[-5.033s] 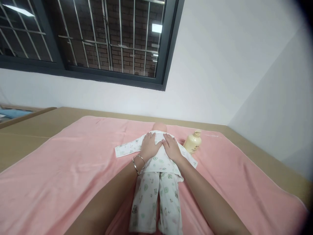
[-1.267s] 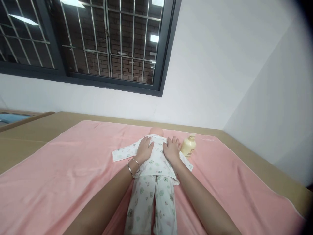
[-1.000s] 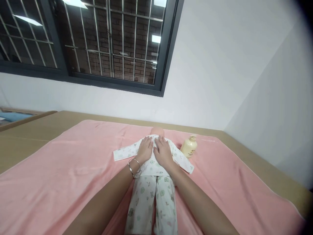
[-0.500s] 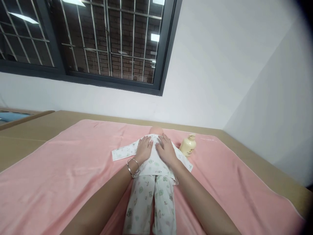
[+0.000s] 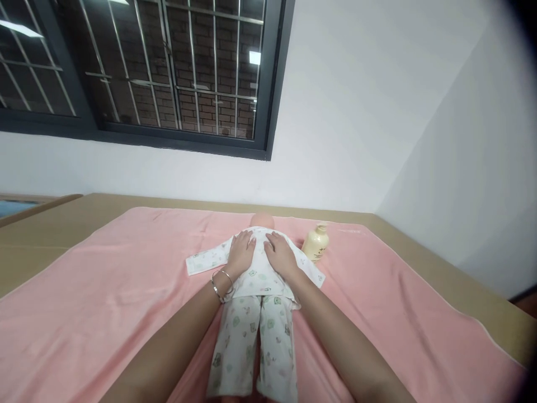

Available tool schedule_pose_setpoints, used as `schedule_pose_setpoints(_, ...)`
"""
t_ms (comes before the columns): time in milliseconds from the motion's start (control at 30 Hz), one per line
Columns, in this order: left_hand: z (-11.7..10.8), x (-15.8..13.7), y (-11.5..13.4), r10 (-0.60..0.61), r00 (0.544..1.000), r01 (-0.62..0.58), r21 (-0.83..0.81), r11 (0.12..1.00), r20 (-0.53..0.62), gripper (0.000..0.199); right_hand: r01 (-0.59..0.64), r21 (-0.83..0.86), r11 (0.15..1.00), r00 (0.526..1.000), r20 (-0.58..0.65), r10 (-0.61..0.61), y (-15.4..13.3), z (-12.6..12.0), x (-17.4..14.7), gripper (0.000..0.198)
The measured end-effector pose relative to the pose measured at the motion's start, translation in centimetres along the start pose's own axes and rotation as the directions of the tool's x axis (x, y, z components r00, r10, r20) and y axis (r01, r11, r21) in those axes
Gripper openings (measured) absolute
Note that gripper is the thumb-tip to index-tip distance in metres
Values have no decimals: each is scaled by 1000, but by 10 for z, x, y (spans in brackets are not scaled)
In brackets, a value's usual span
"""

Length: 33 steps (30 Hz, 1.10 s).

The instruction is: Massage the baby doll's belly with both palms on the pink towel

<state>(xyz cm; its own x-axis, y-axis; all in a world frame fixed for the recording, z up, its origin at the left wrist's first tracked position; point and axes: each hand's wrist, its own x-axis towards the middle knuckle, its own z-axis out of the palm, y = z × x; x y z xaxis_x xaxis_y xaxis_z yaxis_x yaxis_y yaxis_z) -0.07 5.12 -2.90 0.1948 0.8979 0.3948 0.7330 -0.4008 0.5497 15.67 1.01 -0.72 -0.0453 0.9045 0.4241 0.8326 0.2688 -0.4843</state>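
Doll in patterned pajamas is lying on a pink blanket, a bottle sitting just beside it. I am resting my left hand and right hand on its upper body, fingers extended and open.

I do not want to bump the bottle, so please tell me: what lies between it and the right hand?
In the head view, one sleeve of the doll's shirt lies between the right hand and the bottle.

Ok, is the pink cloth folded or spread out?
Spread out: the pink cloth lies wide beneath the clothed doll, with some creases.
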Motion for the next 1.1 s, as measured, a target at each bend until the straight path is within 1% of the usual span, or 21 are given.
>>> schedule_pose_setpoints(33,0,1,-1,-5,1000,5,3,1000,0,47,-45,2,999,999,4,45,3,-5,2,46)
schedule_pose_setpoints(100,0,2,-2,-17,1000,17,4,1000,2,46,-148,-3,989,986,76,147,10,-21,7,44)
schedule_pose_setpoints(167,-2,4,-1,-25,1000,25,-3,1000,9,46,-266,-29,963,950,159,267,16,-42,12,44)
schedule_pose_setpoints(233,-7,6,3,-46,999,46,-25,999,10,45,-339,-56,939,922,177,343,20,-66,14,50)
schedule_pose_setpoints(300,-12,7,13,-92,996,90,-80,993,-12,44,-333,-58,941,927,162,338,22,-89,13,55)
schedule_pose_setpoints(367,-18,6,29,-136,990,126,-182,975,-41,45,-293,-22,956,947,132,293,22,-110,9,57)
schedule_pose_setpoints(433,-21,6,51,-139,989,118,-318,941,-43,44,-273,29,962,961,52,271,22,-128,6,56)
schedule_pose_setpoints(467,-21,6,63,-124,992,107,-394,913,-16,43,-269,55,962,963,-4,270,23,-135,5,55)
schedule_pose_setpoints(500,-20,7,75,-102,994,105,-475,874,32,42,-267,79,960,960,-68,273,25,-141,4,54)
schedule_pose_setpoints(533,-18,9,88,-77,991,125,-559,819,110,42,-267,101,958,951,-134,279,27,-147,5,52)
schedule_pose_setpoints(567,-15,12,100,-42,975,174,-640,749,216,43,-268,119,956,937,-198,287,30,-150,6,51)
schedule_pose_setpoints(600,-11,16,111,-10,944,254,-708,659,330,46,-270,136,953,921,-254,297,34,-153,8,50)
schedule_pose_setpoints(633,-7,21,121,24,897,353,-749,560,441,52,-269,149,952,906,-297,302,37,-153,10,50)
schedule_pose_setpoints(667,-3,27,130,45,857,437,-769,466,514,57,-265,157,951,898,-318,302,40,-153,12,49)
schedule_pose_setpoints(700,1,33,137,52,826,502,-774,387,562,63,-258,160,953,904,-309,297,44,-151,14,50)
schedule_pose_setpoints(733,5,39,144,47,807,546,-774,319,589,67,-249,159,956,919,-273,285,47,-148,16,50)
schedule_pose_setpoints(833,11,51,158,-8,787,614,-781,114,617,71,-235,107,966,963,-112,247,51,-140,19,50)
schedule_pose_setpoints(900,13,54,165,-31,763,643,-763,-65,646,67,-262,33,965,963,-61,263,49,-136,19,51)
schedule_pose_setpoints(967,15,53,169,-31,737,657,-726,-203,676,63,-295,-57,954,954,-68,291,44,-134,20,49)
schedule_pose_setpoints(1033,16,49,170,-3,716,673,-693,-258,698,60,-311,-145,939,949,-95,300,36,-132,20,44)
schedule_pose_setpoints(1100,15,41,168,44,676,719,-646,-257,735,57,-307,-218,927,951,-120,286,29,-131,19,39)
